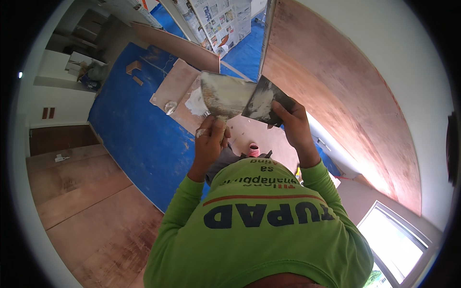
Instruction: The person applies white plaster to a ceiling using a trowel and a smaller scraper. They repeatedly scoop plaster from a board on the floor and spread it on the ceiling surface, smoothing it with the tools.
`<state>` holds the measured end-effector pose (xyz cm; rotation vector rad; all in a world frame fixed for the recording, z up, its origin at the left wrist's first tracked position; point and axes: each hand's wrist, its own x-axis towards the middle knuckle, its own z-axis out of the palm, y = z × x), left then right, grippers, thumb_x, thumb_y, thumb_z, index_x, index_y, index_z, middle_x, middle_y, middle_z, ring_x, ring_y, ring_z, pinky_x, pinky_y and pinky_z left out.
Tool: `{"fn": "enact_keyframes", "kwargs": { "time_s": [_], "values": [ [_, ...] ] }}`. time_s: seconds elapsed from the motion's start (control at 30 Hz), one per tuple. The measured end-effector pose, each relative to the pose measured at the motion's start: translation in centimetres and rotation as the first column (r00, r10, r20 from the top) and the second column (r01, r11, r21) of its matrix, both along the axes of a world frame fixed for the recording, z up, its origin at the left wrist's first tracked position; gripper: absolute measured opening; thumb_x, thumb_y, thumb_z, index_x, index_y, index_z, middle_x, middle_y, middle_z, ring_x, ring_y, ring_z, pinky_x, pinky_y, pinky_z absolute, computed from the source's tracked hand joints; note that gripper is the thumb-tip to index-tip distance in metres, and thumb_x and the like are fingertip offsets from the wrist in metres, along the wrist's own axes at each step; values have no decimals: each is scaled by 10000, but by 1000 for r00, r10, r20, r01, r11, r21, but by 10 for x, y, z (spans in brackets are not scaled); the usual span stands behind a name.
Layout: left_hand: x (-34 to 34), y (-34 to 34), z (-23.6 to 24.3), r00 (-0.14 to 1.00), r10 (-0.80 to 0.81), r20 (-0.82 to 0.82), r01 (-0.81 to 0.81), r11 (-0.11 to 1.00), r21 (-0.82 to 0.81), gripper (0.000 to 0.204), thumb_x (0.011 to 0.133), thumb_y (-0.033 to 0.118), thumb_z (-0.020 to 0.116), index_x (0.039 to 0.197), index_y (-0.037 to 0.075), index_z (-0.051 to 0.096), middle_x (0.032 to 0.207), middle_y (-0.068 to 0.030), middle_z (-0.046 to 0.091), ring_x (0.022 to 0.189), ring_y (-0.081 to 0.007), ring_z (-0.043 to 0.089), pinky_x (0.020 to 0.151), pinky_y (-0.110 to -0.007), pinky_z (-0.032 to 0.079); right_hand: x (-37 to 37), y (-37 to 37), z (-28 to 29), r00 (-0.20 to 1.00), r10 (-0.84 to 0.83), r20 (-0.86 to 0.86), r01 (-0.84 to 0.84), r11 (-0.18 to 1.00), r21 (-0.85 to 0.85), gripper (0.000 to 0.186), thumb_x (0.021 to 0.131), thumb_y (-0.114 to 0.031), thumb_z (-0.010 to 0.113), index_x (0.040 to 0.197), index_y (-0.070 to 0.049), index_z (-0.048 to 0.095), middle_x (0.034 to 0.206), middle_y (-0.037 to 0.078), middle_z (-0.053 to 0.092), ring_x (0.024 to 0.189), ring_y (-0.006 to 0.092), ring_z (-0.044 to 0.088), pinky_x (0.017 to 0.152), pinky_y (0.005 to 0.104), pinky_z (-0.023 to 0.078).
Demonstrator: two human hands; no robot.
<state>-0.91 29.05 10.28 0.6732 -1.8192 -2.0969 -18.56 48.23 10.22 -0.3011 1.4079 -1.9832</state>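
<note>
My left hand (211,137) grips the handle of a wide putty knife (225,91), whose pale blade carries smeared filler and tan marks. My right hand (294,120) holds a thin, dark rectangular spreader (261,98) streaked with white filler, its thumb on the face, right beside the knife blade. Below them lies a plywood board (170,89) with a white filler patch (194,104) and a small crumpled pale lump (170,107). A small pink cup (254,149) sits beyond my green shirt front.
Blue sheeting (129,134) covers the floor, with wooden offcuts (133,67). Plywood panels line the right wall (336,96) and lower left (86,192). A newspaper-covered panel (218,24) stands at the top, a bright window (389,235) at lower right, bags (91,74) at upper left.
</note>
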Motion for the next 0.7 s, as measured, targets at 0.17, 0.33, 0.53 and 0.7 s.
{"fn": "enact_keyframes", "kwargs": {
  "time_s": [0.17, 0.33, 0.53, 0.7],
  "values": [
    [-14, 7, -2, 985, -158, 65, 165, 980, -114, 259, 1146, 242, 526, 1050, 26, 632, 768, -34, 642, 552, -48, 503, 506, -245, 391, 0, 13, -16, 996, -45, 77, 44, 999, 17, 293, 1056, -142, 683, 1261, 59, 630, 1017, 106, 729, 770, 160, 698, 645, 335, 600],
    [-30, 15, 3, 944, -281, 175, 322, 899, -295, 249, 1124, 222, 550, 1048, 6, 648, 670, -52, 608, 547, -117, 546, 537, -322, 421, -2, 25, -25, 988, -103, 113, 99, 994, 39, 276, 1057, -138, 677, 1250, 55, 634, 987, 92, 717, 736, 159, 684, 637, 332, 593],
    [-24, 19, -19, 841, -421, 340, 540, 678, -499, 309, 1102, 270, 566, 1182, -12, 665, 693, -102, 622, 605, -198, 626, 600, -405, 479, 1, 25, -27, 980, -159, 118, 155, 987, 35, 275, 1051, -144, 688, 1238, 54, 648, 956, 79, 722, 721, 156, 679, 640, 310, 567],
    [-15, -12, -36, 906, -375, 196, 422, 764, -488, 316, 1113, 299, 553, 1170, 15, 678, 703, -87, 649, 549, -177, 602, 539, -383, 461, 1, 35, -15, 981, -192, -34, 194, 979, 59, 279, 1051, -141, 691, 1246, 57, 665, 1027, 99, 747, 784, 159, 700, 733, 324, 586]
  ]
}}
